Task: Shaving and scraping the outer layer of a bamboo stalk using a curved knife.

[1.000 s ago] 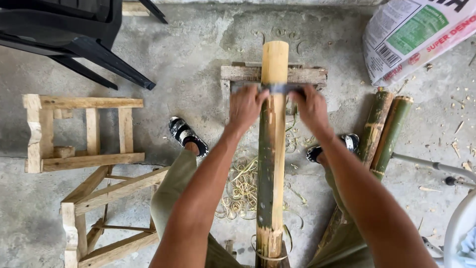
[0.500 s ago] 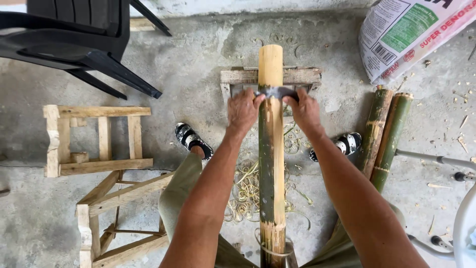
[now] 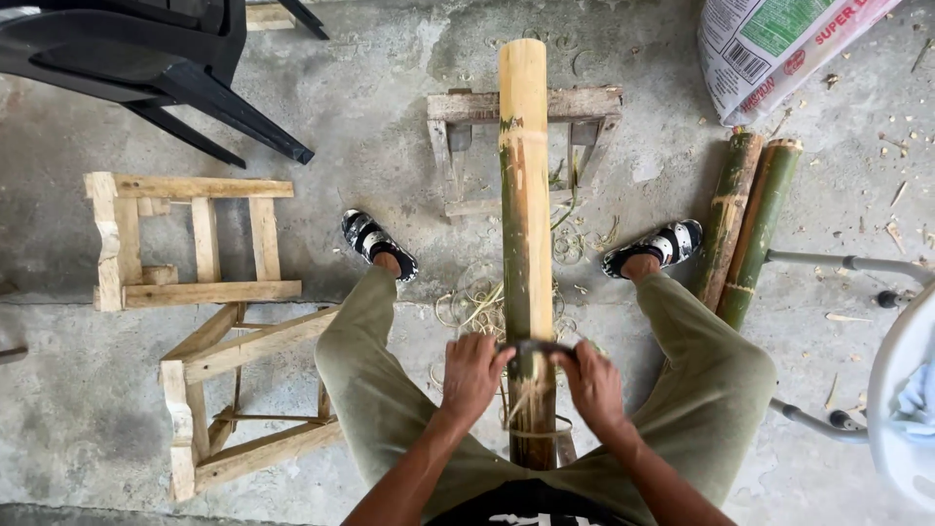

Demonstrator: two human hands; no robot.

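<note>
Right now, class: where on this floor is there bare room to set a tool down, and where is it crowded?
Bare concrete lies between the black chair and the bamboo pole, and right of the two green bamboo pieces. It is crowded under the pole, where shavings lie, and around the wooden stools.

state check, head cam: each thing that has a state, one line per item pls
bamboo pole: far end on wooden stand, mostly peeled
drawknife: across pole, gripped at both ends
left hand: closed grip
right hand: closed grip
two green bamboo pieces: lying side by side
shavings: curled on floor
</note>
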